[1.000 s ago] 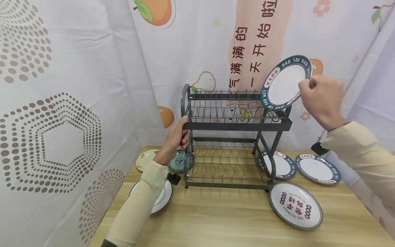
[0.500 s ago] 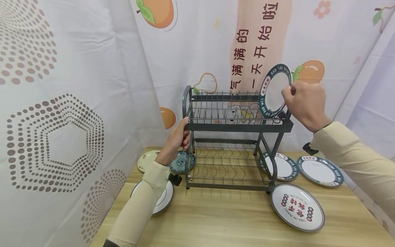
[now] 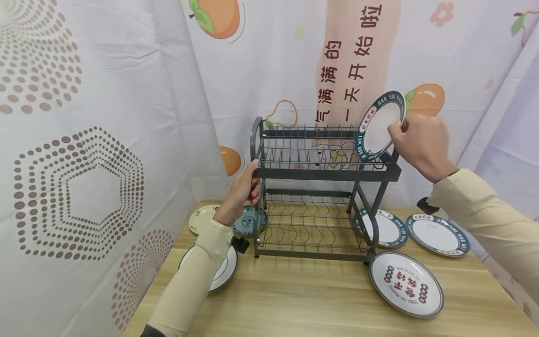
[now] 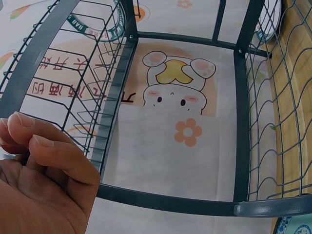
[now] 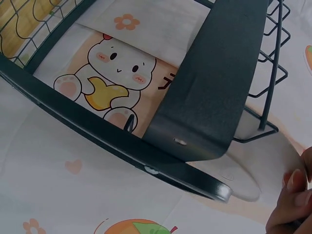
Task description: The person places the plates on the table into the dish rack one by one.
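A dark grey two-tier dish rack stands on the table. My left hand grips the front left corner of its upper tier; in the left wrist view the fingers are curled at the rail. My right hand pinches the right edge of a white plate with a green lettered rim. This plate stands tilted on edge at the right end of the upper tier, its lower rim among the wires. From the right wrist view, its pale underside shows behind the rack's end bar, partly hidden.
Right of the rack lie two green-rimmed plates and, nearer, a plate with red characters. On the left are a cream plate, a blue patterned plate and a dark-rimmed white plate, partly under my arm. Printed curtains hang behind.
My right hand has brought the green-rimmed plate left and down to the upper tier's right end, turning it more edge-on, then tilting it slightly rightward. My left hand keeps its hold on the rack.
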Demonstrator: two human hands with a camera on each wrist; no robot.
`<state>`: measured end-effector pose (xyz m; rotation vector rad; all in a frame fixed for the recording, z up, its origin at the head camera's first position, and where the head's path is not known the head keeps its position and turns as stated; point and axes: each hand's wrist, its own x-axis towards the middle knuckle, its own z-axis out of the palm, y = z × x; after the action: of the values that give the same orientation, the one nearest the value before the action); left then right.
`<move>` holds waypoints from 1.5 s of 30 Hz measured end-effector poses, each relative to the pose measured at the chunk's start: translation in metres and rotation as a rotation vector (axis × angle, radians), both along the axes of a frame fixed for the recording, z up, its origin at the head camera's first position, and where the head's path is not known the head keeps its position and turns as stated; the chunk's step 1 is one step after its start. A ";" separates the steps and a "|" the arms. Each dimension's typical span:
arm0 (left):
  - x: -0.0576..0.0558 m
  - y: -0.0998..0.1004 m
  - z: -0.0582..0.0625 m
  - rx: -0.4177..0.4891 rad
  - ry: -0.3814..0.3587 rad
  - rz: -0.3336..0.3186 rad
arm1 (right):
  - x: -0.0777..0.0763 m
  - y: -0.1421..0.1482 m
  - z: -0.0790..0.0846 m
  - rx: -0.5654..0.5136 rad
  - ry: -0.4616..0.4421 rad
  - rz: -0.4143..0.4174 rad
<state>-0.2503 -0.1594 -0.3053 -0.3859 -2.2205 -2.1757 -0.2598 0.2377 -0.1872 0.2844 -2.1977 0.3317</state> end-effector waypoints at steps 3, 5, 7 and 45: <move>0.000 0.001 0.000 0.002 -0.001 -0.001 | 0.002 0.004 -0.002 -0.008 -0.034 -0.014; 0.000 0.001 -0.001 0.004 -0.003 -0.001 | 0.003 0.005 -0.004 -0.013 -0.048 -0.013; 0.000 0.001 -0.002 0.005 -0.002 -0.002 | 0.003 0.007 -0.005 -0.017 -0.060 -0.012; 0.001 0.003 -0.001 0.008 0.013 0.000 | 0.024 0.074 -0.063 0.012 -0.211 0.002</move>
<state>-0.2495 -0.1565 -0.3067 -0.3989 -2.2049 -2.1749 -0.2355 0.3113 -0.2505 0.2682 -2.4079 0.3642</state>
